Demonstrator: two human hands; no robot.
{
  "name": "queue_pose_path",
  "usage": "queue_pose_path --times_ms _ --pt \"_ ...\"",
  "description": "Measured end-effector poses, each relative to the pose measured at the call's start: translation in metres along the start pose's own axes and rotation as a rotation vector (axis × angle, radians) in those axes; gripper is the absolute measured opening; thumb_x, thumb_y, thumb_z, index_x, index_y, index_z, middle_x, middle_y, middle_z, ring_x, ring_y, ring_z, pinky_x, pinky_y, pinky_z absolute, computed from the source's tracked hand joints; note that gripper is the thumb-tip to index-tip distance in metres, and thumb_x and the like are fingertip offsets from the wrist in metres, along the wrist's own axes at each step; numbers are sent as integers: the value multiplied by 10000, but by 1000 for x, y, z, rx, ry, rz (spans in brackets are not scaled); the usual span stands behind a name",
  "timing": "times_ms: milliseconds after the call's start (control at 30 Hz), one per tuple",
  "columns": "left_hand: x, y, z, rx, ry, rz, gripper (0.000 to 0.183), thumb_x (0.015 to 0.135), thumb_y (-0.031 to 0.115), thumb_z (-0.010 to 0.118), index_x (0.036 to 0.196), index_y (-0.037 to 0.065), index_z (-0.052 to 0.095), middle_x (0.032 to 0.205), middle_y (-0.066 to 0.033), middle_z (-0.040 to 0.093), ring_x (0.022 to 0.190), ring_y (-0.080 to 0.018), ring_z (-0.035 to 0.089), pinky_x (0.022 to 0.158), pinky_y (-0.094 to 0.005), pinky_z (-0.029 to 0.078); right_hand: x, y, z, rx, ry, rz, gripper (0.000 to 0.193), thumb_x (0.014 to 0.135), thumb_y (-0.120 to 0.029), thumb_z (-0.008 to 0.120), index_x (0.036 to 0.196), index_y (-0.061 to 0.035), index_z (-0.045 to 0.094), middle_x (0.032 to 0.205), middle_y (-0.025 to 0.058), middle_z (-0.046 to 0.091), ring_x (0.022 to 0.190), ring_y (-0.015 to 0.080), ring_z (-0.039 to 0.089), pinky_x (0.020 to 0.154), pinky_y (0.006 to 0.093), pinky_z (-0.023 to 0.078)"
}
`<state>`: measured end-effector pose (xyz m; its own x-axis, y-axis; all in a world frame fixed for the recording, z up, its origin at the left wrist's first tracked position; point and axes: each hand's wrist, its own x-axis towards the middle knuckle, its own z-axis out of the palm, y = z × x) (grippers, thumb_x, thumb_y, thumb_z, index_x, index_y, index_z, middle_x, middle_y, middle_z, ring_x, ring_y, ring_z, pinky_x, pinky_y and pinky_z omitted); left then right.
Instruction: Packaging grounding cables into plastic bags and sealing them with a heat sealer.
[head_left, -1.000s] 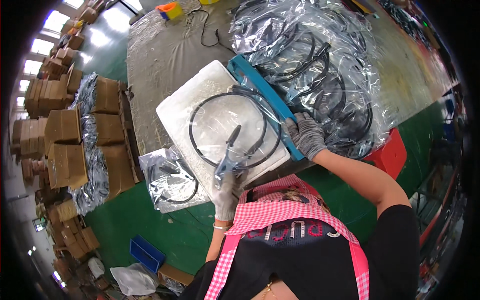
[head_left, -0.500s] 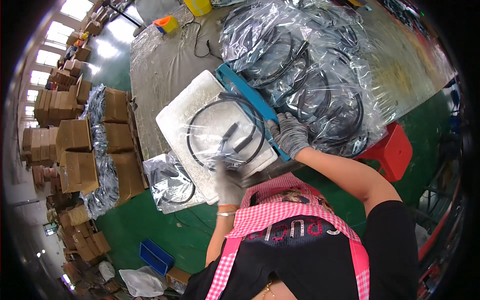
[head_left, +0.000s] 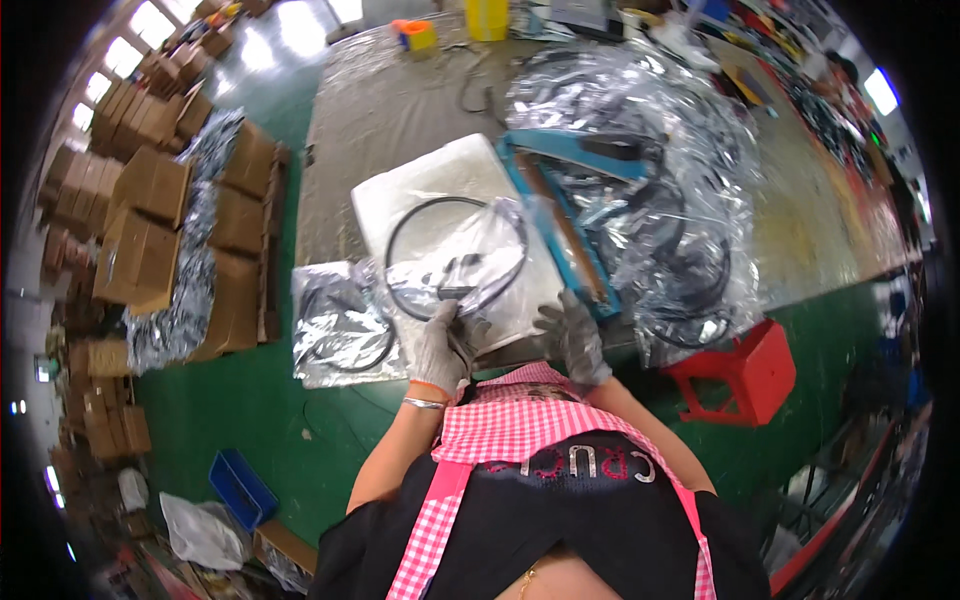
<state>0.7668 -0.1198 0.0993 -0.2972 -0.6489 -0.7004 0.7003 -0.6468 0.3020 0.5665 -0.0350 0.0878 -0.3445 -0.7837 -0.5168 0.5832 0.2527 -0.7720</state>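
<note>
A coiled black cable in a clear plastic bag lies on a white foam slab. My left hand, in a grey glove, is closed on the near edge of this bag, by the cable's dark end pieces. To its right, my gloved right hand hovers with fingers apart and nothing in it, close to the near end of a blue bag sealer. The sealer's blue arm stands raised, leaving a brown strip exposed. The bag's right side reaches the sealer.
Another bagged cable lies left of the slab. A heap of bagged cables covers the table right of the sealer. A red stool stands at the table's near right edge. Cartons are stacked at left; a blue crate sits on the floor.
The sealer's arm has swung up from its lowered position. My right hand has let go of it and come back toward me. My left hand now grips the bag's near edge. The view has shifted.
</note>
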Motion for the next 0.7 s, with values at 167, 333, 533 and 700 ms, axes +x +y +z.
queue_pose_path --times_ms 167,333,533,700 --pt "-14 83 -80 597 174 441 236 872 224 597 917 -6 613 742 -76 580 587 -170 533 527 -315 460 73 28 67 -121 -198 169 270 889 -331 616 1013 -91 598 804 68 644 668 201 632 571 357 534" --pt "-38 217 -158 1153 577 594 369 876 339 575 1090 38 595 929 -137 642 733 -215 593 631 -344 481 3 95 179 -509 -505 247 146 885 -194 642 943 -60 627 733 48 626 597 156 601 520 288 506" --pt "-32 263 -134 2268 816 692 465 809 355 651 1173 85 549 1016 -157 623 903 -348 620 731 -431 487 -9 102 173 -915 -796 215 291 900 -269 629 1011 0 617 817 58 642 752 128 592 702 289 497" --pt "16 198 -93 2253 325 1104 661 795 464 612 1314 82 465 1339 -246 426 1256 -403 379 1059 -510 264 -17 5 156 -1010 -573 -2 250 910 -263 607 978 -22 610 807 74 634 755 137 579 725 309 491"
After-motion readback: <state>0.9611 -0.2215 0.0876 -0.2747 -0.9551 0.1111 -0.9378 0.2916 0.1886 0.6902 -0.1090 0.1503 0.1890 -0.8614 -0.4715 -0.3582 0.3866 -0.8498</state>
